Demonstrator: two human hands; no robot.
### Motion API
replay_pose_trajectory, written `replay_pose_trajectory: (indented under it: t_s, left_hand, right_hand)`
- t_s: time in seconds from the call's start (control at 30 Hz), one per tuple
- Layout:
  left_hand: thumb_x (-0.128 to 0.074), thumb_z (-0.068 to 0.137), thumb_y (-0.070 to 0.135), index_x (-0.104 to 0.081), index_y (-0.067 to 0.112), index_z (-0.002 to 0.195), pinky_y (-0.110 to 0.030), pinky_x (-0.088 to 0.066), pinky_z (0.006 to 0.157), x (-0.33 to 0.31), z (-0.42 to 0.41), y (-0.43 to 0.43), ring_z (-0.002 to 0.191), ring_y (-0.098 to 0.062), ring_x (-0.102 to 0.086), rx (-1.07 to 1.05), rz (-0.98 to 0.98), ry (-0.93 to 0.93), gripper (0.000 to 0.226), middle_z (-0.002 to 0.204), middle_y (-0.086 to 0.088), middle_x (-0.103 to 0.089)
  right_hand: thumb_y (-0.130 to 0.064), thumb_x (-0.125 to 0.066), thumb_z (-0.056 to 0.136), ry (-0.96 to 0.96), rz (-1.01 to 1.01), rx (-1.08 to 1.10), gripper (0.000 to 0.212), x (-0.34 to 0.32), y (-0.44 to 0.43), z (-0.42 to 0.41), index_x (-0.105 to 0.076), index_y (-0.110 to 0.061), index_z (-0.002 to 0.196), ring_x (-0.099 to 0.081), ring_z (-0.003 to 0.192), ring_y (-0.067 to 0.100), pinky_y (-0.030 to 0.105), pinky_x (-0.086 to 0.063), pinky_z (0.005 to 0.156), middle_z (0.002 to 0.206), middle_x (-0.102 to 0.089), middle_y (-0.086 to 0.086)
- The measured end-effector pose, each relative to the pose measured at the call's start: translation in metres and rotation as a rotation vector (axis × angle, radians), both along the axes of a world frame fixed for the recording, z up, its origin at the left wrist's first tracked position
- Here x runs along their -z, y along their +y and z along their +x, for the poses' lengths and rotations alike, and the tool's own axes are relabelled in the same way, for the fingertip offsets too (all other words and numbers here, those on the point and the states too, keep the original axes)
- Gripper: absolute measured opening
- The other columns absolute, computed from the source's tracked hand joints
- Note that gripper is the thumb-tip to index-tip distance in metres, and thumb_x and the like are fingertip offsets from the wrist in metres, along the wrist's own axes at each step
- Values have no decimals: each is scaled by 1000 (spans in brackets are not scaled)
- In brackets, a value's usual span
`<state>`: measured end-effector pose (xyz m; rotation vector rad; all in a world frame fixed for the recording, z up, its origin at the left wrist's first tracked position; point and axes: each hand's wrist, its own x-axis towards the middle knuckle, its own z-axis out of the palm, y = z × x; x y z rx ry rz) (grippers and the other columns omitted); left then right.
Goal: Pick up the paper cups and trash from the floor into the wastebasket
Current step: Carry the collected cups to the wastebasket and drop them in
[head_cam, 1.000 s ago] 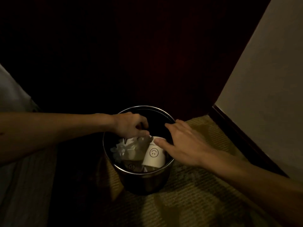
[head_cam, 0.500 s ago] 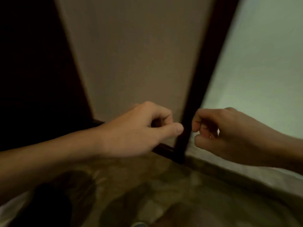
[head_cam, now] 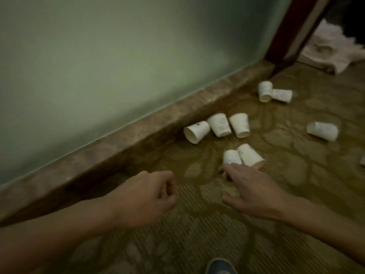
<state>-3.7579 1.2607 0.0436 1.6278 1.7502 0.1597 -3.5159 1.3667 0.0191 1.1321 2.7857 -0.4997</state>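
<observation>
Several white paper cups lie on their sides on the patterned carpet. The nearest pair, a small cup and a cup beside it, lies just beyond my right hand, whose straight fingers reach its lower edge. Three cups lie in a row against the stone ledge. Two more cups lie farther back, and one cup sits to the right. My left hand hovers over the carpet with curled fingers, holding nothing. The wastebasket is out of view.
A frosted green wall rises above the ledge on the left. A dark door frame stands at the top right, with crumpled white cloth behind it. A white scrap shows at the right edge. A shoe tip is at the bottom.
The view has swung from the wastebasket, past the wall corner, to the cups on the carpet. Both hands left the bin; my right hand has uncurled and stretched toward the nearest cup.
</observation>
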Motion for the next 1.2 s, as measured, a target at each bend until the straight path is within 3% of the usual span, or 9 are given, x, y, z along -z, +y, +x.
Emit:
replay_pose_trajectory:
  t_s: [0.13,0.33,0.53,0.67,0.77,0.87,1.0,1.1,1.2]
  left_hand:
    - [-62,90,49,-58,34,85,-26,-46,65,51,58,72,72,0,-58,-76,-37,-84,16,71,15,-62]
    - [-56,94,52,-50,29,124,-29,-52,71,122,114,145,90,-8,-61,-329,-167,-213,38,103,8,-61]
    - [-51,95,57,-40,19,143,-38,-48,93,155,132,190,117,-22,-53,-600,-232,-334,62,139,-6,-50]
    - [-46,99,51,-43,16,140,-35,-46,90,164,126,196,113,-21,-52,-588,-240,-309,53,136,-8,-51]
    - [-46,95,61,-44,15,142,-41,-49,96,165,115,198,113,-22,-54,-595,-237,-335,65,136,-5,-51]
    - [-53,89,67,-47,14,141,-31,-49,87,166,112,195,104,-14,-55,-592,-227,-365,75,133,-3,-55]
    - [-63,82,66,-63,21,106,-21,-46,57,169,116,189,80,-6,-62,-628,-193,-429,51,95,8,-66]
    - [-66,81,64,-62,27,83,-20,-51,56,167,108,185,78,-8,-67,-626,-213,-478,38,86,9,-68]
    - [-66,79,66,-58,29,85,-24,-50,58,155,87,187,82,-10,-67,-703,-208,-499,39,91,5,-68]
  right_hand:
    - [-52,-55,89,40,-1,216,48,53,44,45,-45,-28,130,-47,110,11,31,-44,90,121,-51,-8]
    - [-42,-59,90,163,5,440,51,95,115,75,-47,-19,134,-41,121,20,37,-37,97,131,-49,5]
    - [-41,-49,99,159,-268,624,50,121,162,67,-38,-17,141,-46,126,27,33,-34,91,143,-46,9]
    - [-38,-42,103,186,-458,627,43,133,166,57,-39,-15,139,-52,111,22,36,-41,86,133,-54,11]
    - [-43,-49,99,261,-503,664,47,137,162,53,-39,-17,137,-54,105,19,35,-42,83,127,-56,6]
    - [-50,-58,93,291,-572,722,59,140,154,48,-43,-14,138,-57,107,18,37,-47,89,125,-58,3]
    - [-55,-55,92,298,-635,754,59,149,133,32,-48,-12,131,-59,98,17,35,-48,77,119,-59,2]
    - [-57,-53,91,292,-615,778,57,153,126,24,-52,-13,128,-61,100,20,40,-50,82,117,-61,3]
    - [-56,-56,90,356,-732,843,55,153,131,22,-57,-13,124,-65,92,18,39,-53,77,105,-66,1]
